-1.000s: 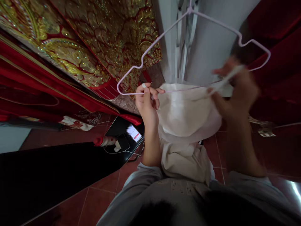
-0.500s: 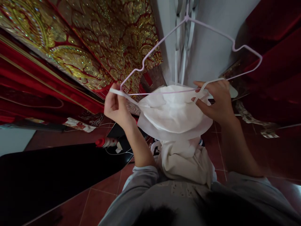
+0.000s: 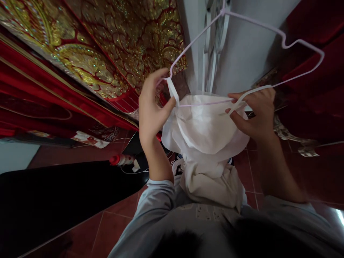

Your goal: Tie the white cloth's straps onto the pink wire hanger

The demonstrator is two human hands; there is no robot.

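Note:
A pale pink hanger hangs in front of me, its lower bar crossing the top of a white layered garment. At the hanger's left end, my left hand is closed on a white strap, which passes over the hanger's corner. My right hand pinches the other strap between thumb and fingers, near the right part of the lower bar. Below the straps the garment hangs loosely, its sheer outer layer spreading round a folded white part.
Red garments with gold sequins hang at the left, and dark red cloth at the right. A grey-white wall is behind the hanger. At lower left lies a black surface, with a red-capped bottle beyond it.
My left hand has moved right and up with its strap, which now goes over the hanger's left corner. The hanger has shifted right and tilted. My right hand has moved slightly right.

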